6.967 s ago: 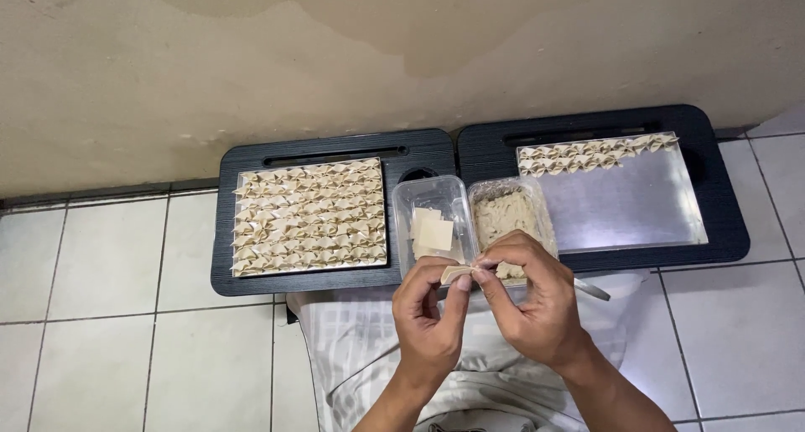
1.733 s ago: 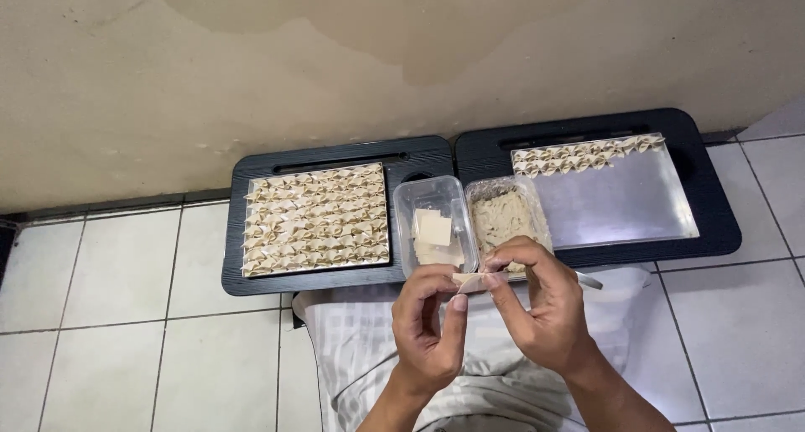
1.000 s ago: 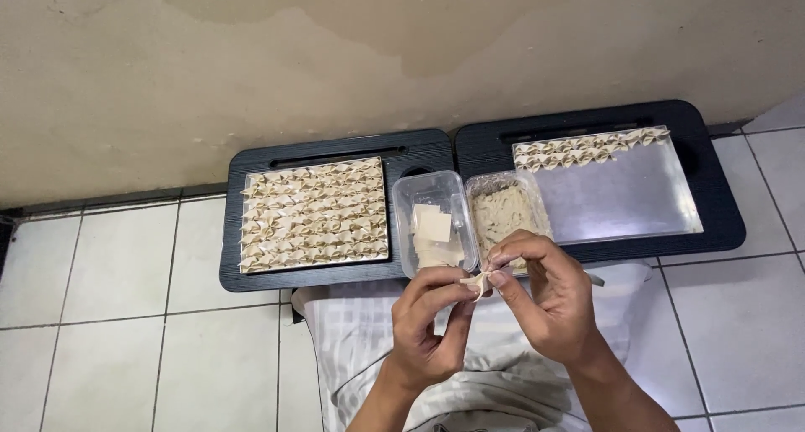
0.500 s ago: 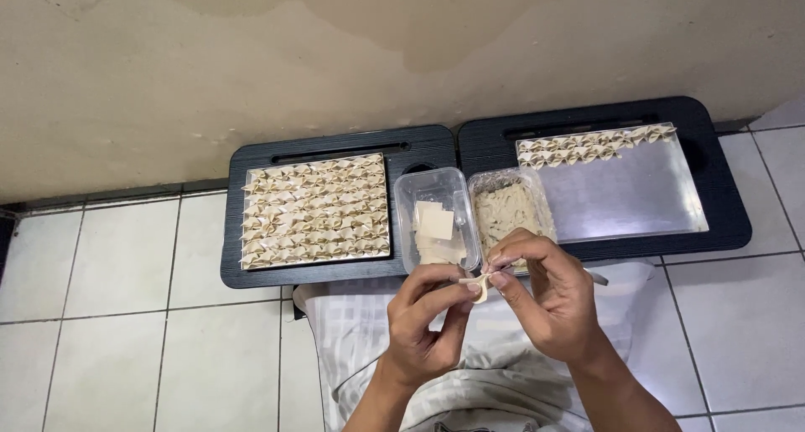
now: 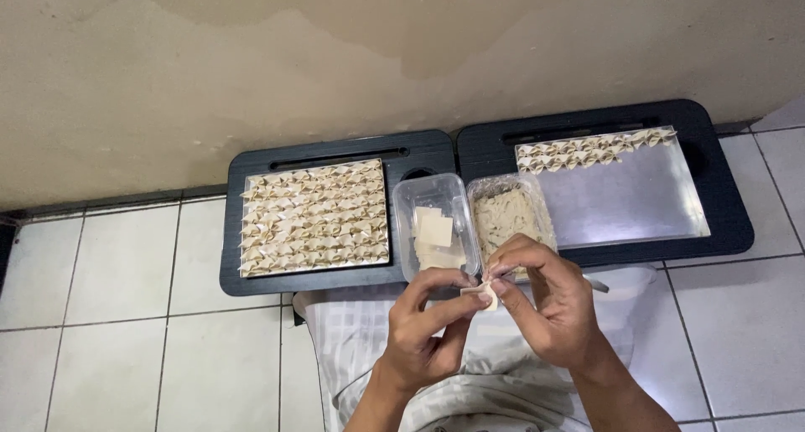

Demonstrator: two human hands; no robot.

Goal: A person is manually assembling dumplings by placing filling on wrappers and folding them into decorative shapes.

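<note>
Head view: the left hand [image 5: 423, 327] and right hand [image 5: 549, 302] met fingertip to fingertip — both pinching a small folded dumpling [image 5: 484, 294] — just before two clear tubs [image 5: 436, 227], over the lap.

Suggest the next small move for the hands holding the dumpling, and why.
Probably set the folded dumpling, pinched between left hand and right hand, on the right tray: it holds one row, while the left tray looks full.

A white-tiled floor [image 5: 101, 315] carries two black lap tables side by side against the wall. The left table [image 5: 419, 151] holds a sheet full of folded dumplings [image 5: 314, 217]; the right table [image 5: 721, 206] holds a metal tray [image 5: 637, 201].
</note>
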